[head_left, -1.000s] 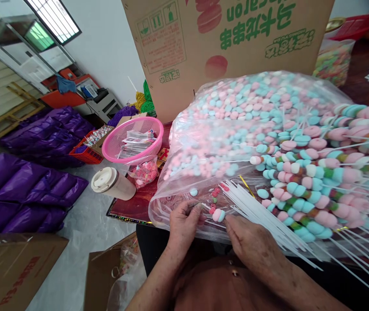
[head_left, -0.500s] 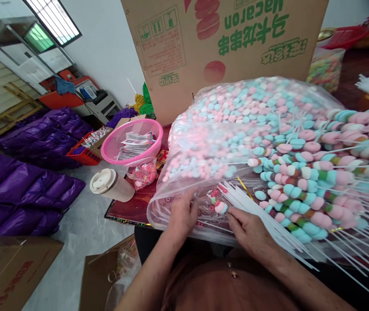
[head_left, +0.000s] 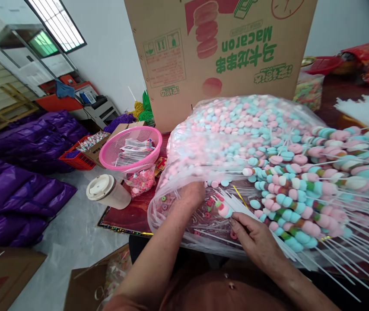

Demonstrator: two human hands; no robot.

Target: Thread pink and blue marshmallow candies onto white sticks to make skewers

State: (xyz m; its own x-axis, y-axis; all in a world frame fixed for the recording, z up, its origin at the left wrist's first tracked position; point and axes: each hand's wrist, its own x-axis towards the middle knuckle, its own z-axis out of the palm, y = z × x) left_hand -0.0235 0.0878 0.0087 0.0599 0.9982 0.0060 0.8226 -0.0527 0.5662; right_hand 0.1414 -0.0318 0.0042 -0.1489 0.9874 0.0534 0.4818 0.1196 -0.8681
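My right hand (head_left: 251, 231) pinches a short candy skewer (head_left: 224, 210) near its pink, white and blue candies; green and red bits sit at its far tip. At the mouth of the clear plastic bag (head_left: 154, 207), my left hand (head_left: 193, 195) reaches in toward the loose pink and blue candies (head_left: 217, 184). Its fingers are hidden, so what they touch does not show. Small red rings (head_left: 208, 211) lie between the hands. Beside my right hand is a bundle of white sticks (head_left: 236, 201). Finished-looking candy skewers (head_left: 301, 203) are heaped to the right.
A large cardboard box (head_left: 171, 103) stands behind the bag. Left of it are a pink basket (head_left: 103, 151) of packets, a bag of red candies (head_left: 142, 181) and a lidded cup (head_left: 116, 194) near the table edge. More white sticks (head_left: 366, 108) lie at the far right.
My left hand has moved forward and right, into the bag among the loose candies. My right hand still holds the skewer. The view has shifted slightly.
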